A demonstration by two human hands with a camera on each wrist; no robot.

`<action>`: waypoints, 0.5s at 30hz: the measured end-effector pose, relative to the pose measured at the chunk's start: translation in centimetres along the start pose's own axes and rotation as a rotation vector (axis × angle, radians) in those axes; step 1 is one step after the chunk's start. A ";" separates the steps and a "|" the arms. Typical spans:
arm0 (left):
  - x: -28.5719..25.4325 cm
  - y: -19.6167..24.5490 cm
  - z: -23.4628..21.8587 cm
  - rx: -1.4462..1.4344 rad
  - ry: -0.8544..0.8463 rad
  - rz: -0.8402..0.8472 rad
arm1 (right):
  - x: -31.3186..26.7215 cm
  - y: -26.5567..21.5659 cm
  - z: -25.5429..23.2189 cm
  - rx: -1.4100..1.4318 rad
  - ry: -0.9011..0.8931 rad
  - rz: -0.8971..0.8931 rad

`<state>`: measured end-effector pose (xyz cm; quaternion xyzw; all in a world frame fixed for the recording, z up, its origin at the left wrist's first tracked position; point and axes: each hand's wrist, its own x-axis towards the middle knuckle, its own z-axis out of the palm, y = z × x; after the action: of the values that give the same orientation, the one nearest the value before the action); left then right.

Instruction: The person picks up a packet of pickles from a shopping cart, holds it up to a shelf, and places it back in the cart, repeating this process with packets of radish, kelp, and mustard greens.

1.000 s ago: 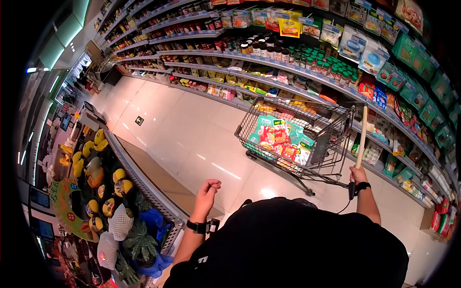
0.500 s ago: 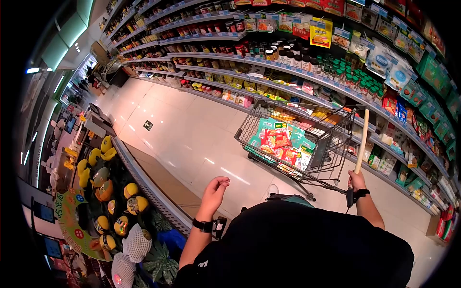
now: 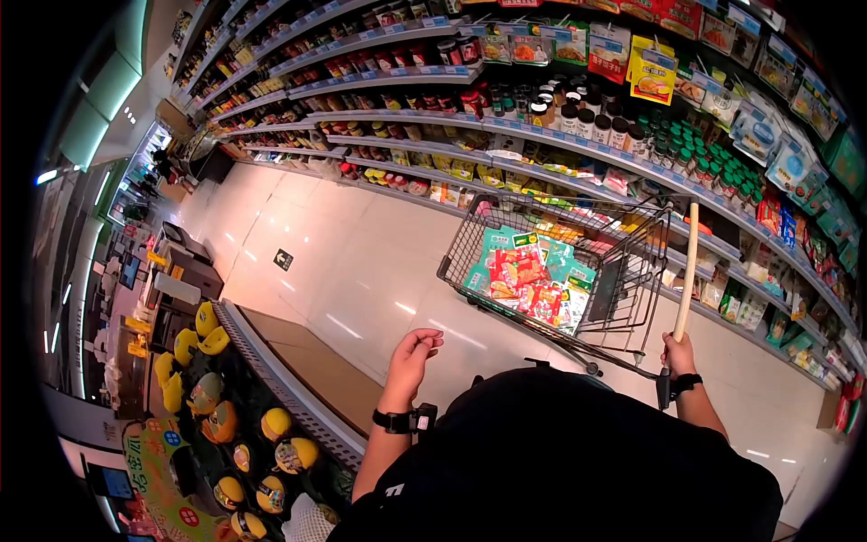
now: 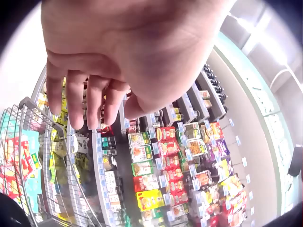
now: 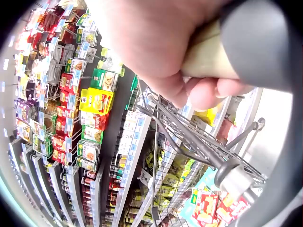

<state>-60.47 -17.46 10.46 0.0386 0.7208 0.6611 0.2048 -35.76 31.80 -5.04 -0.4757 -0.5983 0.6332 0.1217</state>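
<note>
The right hand point(image 3: 677, 352) is wrapped firmly round the near end of the pale cart handle point(image 3: 690, 271); the right wrist view shows its fingers curled round the bar. One hand there is probably enough to steady or steer the cart. The left hand point(image 3: 413, 361) holds nothing: it hangs in the air with its fingers loosely bent and well apart from the cart, perhaps because the other hand is doing the guiding.

Ahead of both hands, and to the left of the right one, stands the wire shopping cart point(image 3: 607, 294). Inside it, red packets point(image 3: 517, 267) lie in a loose heap over and among green packets point(image 3: 495, 240); being flat and light, they seem simply laid in, with the cart's sides to keep them from sliding out.

Beyond the cart, shelves point(image 3: 578, 143) run across the far side of the aisle. Jars with green caps point(image 3: 694, 155) stand there in close rows, and above them a yellow packet point(image 3: 652, 72) hangs face outward, likely so that shoppers can read it. To the left of the left hand, melons point(image 3: 275, 423) sit behind the raised rim of a fruit stand point(image 3: 289, 377), which presumably stops them rolling off.
</note>
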 end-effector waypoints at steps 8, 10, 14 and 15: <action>10.1 2.2 -12.5 0.014 -0.083 -0.020 | -1.3 -1.2 7.6 -0.096 0.143 0.013; 12.9 2.7 -15.6 -0.057 -0.081 -0.067 | -1.4 -1.1 9.2 -0.142 0.189 0.005; 18.1 3.5 -20.0 -0.084 -0.109 -0.105 | -0.4 -0.2 12.4 -0.292 0.301 0.024; 19.4 3.5 -20.5 -0.065 -0.126 -0.110 | -0.1 0.3 12.7 -0.300 0.304 0.015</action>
<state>-86.01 -29.94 9.96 0.0337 0.6856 0.6682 0.2869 -45.11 23.52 -7.38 -0.5830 -0.6569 0.4591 0.1336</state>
